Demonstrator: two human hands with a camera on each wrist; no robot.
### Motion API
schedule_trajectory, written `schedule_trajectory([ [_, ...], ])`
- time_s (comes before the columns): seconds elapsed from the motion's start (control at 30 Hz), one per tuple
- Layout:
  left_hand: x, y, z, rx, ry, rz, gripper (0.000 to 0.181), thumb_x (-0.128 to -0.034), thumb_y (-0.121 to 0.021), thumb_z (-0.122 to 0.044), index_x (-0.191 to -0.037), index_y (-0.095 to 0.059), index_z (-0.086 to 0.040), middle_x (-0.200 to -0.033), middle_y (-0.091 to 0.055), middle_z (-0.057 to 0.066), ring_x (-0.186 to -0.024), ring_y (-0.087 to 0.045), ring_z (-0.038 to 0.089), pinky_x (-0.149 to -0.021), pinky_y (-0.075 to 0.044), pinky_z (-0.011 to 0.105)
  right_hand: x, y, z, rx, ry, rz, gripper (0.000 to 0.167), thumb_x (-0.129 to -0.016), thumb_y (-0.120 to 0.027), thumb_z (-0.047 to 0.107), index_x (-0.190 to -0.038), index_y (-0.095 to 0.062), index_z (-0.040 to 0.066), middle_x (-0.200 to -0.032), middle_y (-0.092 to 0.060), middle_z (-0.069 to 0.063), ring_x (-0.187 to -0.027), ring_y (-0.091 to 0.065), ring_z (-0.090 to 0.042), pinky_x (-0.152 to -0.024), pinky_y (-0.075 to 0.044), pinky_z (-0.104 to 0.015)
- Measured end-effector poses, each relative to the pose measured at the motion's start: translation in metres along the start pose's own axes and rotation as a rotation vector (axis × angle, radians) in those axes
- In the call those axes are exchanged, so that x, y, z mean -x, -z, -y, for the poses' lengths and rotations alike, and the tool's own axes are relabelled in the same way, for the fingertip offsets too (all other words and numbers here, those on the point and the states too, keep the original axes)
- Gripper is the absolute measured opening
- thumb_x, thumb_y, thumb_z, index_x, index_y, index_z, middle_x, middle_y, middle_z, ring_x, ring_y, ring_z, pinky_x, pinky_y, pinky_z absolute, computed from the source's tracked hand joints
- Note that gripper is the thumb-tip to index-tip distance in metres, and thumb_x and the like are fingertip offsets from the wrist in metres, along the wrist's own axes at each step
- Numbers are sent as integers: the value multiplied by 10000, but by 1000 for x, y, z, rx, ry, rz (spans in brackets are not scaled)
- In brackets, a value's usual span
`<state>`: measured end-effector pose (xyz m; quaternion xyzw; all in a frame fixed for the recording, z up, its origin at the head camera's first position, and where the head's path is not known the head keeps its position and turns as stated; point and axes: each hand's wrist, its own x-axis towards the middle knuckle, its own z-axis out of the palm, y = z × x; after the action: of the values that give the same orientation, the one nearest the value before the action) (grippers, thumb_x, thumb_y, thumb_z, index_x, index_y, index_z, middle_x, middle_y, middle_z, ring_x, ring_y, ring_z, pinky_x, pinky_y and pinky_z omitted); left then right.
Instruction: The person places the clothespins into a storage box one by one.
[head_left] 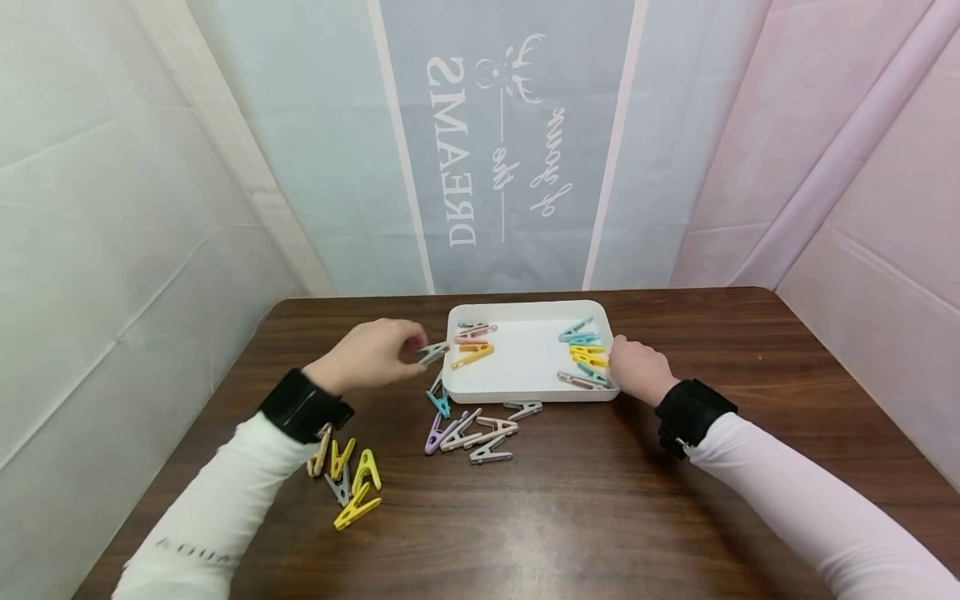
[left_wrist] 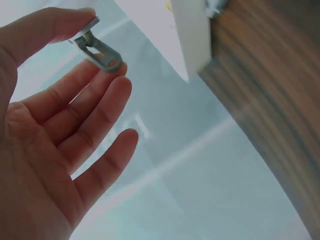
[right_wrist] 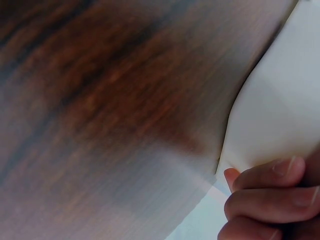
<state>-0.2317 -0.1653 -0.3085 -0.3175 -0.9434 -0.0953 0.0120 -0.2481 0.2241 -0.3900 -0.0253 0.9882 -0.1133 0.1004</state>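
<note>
With left hand (head_left: 375, 357), at the tray's 9 o'clock, pinches a grey clip (head_left: 432, 353) between thumb and fingertip; extends the other fingers, spread with gaps. With right hand (head_left: 637, 367), at the tray's 3 o'clock, curls fingers and grips the edge of the white tray (head_left: 525, 358); cannot tell the thumb's position, hidden from view.

Surface: dark brown wood-grain table (head_left: 600, 517). Room: hung with cloth. At 12 o'clock, grey-blue curtain (head_left: 502, 258) with mirror-reversed white lettering and a deer's head; at 10 o'clock, whitish cloth (head_left: 112, 167); at 2 o'clock, pinkish cloth (head_left: 862, 125).

Inside the tray, at 9 o'clock: pink and orange clips (head_left: 474, 357). At 3 o'clock: teal and yellow clips (head_left: 588, 351). On the table, at the tray's 7 o'clock: loose purple, pale pink and grey clips (head_left: 501, 428). Farther out at 8 o'clock: mostly yellow clips (head_left: 352, 510).

Held clip: located just beside the tray's left wall. Runs lengthwise roughly from 8 to 2 o'clock in the head view; in the left wrist view, points its rounded, slotted end between 4 and 5 o'clock.
</note>
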Motion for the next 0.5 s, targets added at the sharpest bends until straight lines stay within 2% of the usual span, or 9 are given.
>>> schedule_trajectory([
  [0.1, -24, -2, -11, -54, -54, 15, 173, -843, -734, -260, -934, -652, -137, -767, -573, -54, -671, -496, 113, -627, -431, 319, 0, 0, 0, -3, 2, 3, 330, -997, -430, 80, -1203, -433, -178, -906, -586, -232, -716, -553, -301, -600, -476, -441],
  [0.27, -55, -9, -24, -124, -81, 61, 190, -839, -713, -239, -972, -668, -111, -809, -627, -18, -667, -507, 126, -634, -446, 318, -1, -1, -2, 3, 11, -2, 335, -998, -438, 82, -1205, -435, -182, -924, -590, -237, -717, -551, -297, -596, -477, -436],
  [0.4, -72, -21, -29, -197, -82, 127, 165, -835, -720, -249, -924, -646, -131, -812, -618, -19, -676, -503, 136, -638, -443, 318, -1, -1, -3, 1, 12, -4, 335, -999, -438, 84, -1204, -432, -181, -918, -588, -237, -712, -549, -296, -592, -474, -432],
  [0.5, -80, -34, -32, -259, -75, 181, 143, -824, -719, -224, -805, -592, -161, -724, -535, -47, -640, -454, 134, -591, -394, 298, 0, -1, -3, -2, 20, -9, 327, -997, -442, 84, -1192, -437, -179, -903, -588, -233, -704, -548, -295, -587, -473, -430],
])
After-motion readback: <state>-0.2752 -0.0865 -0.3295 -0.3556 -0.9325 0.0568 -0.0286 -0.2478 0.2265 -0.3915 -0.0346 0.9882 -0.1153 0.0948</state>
